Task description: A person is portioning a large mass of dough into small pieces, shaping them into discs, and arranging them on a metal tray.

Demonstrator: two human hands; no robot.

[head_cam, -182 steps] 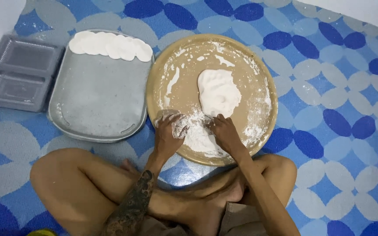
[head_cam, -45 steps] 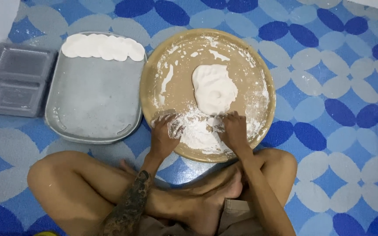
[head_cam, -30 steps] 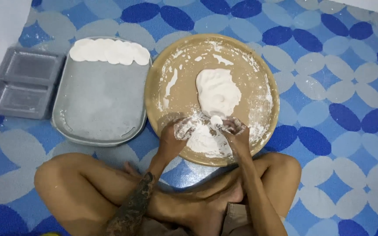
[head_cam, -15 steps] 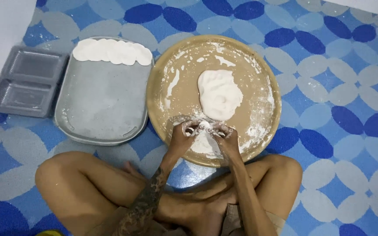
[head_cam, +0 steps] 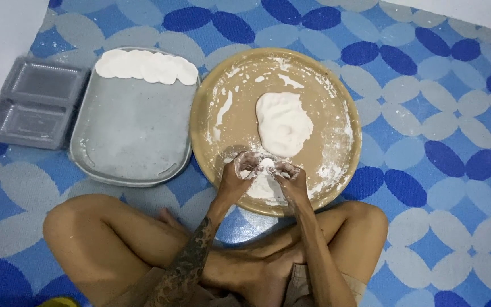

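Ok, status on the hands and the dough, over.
Left hand and right hand together, pinching small dough piece. Big dough lump on round tray. Nothing blocking.

Both hands, the left hand (head_cam: 240,175) and right hand (head_cam: 290,176), earlier spread flat in the loose flour (head_cam: 263,187), have drawn together, cupping a small white lump (head_cam: 266,165) between them.

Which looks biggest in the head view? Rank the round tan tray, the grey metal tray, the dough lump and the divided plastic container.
1. Round tan tray and grey metal tray: alike, not ranked.
2. Divided plastic container.
3. Dough lump.
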